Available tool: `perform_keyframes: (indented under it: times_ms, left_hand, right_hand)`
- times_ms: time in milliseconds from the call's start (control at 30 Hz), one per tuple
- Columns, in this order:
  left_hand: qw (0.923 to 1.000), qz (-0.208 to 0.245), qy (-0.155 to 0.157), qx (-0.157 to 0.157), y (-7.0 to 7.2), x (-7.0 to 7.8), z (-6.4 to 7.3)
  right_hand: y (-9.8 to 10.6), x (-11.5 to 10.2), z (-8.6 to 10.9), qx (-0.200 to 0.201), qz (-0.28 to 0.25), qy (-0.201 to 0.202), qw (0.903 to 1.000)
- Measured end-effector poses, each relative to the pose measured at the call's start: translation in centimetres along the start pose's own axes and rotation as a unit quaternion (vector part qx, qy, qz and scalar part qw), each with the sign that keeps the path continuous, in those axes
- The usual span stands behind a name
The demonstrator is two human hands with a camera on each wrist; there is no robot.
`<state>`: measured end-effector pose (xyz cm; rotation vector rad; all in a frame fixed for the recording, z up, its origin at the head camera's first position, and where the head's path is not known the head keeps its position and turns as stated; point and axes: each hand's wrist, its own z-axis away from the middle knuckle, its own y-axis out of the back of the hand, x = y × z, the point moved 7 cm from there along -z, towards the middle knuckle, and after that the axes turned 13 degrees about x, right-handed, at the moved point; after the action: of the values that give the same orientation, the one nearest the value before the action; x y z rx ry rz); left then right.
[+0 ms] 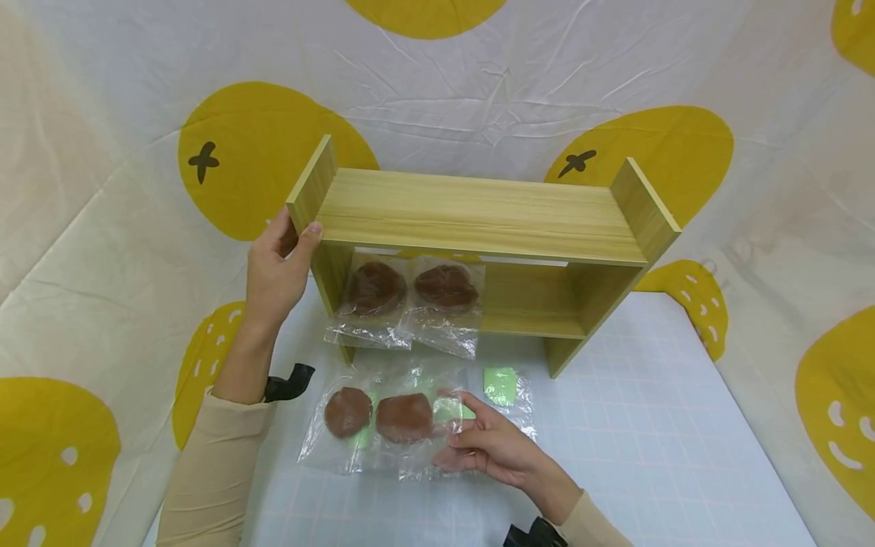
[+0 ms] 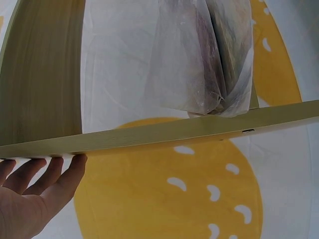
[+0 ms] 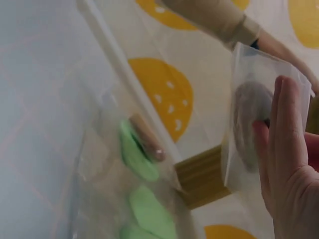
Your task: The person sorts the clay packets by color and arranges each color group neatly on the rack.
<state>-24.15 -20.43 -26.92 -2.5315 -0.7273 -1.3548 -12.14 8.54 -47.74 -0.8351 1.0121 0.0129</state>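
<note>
My left hand [image 1: 276, 266] grips the left side panel of a small wooden shelf [image 1: 478, 216], thumb in front; its fingers also show against the panel's edge in the left wrist view. Above the table, my right hand [image 1: 502, 444] pinches the edge of a clear plastic bag [image 3: 271, 64] holding a flat brown piece [image 1: 405, 418]. Another clear bag with a round brown disc [image 1: 349, 412] lies just left of it. Two bagged brown discs [image 1: 376, 289] [image 1: 446, 286] sit side by side on the shelf's lower board, their bags hanging over its front edge.
Green pieces [image 1: 500, 386] in clear bags lie on the table [image 1: 636, 425], partly under the held bag. A white cloth with yellow printed shapes [image 1: 273, 152] hangs behind and around the table. The shelf's right side panel [image 1: 642, 205] stands up above its top board.
</note>
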Motion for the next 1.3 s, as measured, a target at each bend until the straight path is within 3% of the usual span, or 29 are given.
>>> perform_keyframes:
  times_ms: [167, 433, 733, 1133, 1300]
  left_hand:
    - [1.0, -0.002, 0.003, 0.001, 0.1, 0.1, 0.0]
    - [1.0, -0.002, 0.004, 0.002, 0.1, 0.0, 0.0]
    - [1.0, -0.002, 0.006, 0.001, 0.0, -0.1, 0.0]
    - [0.9999, 0.006, 0.014, -0.002, -0.2, -0.2, -0.1]
    - [0.9999, 0.007, 0.013, 0.001, 0.0, -0.2, -0.1]
  right_hand:
    - [1.1, -1.0, 0.8, 0.02, 0.021, 0.015, 0.9995]
    - [4.5, -2.8, 2.9, -0.003, 0.042, 0.058, 0.9974]
    - [7.3, -4.6, 5.6, 0.021, 0.054, 0.074, 0.9956]
    - [7.5, -7.1, 9.3, -0.008, 0.064, 0.128, 0.9897]
    - [6.7, -8.3, 10.5, -0.048, 0.056, 0.153, 0.9854]
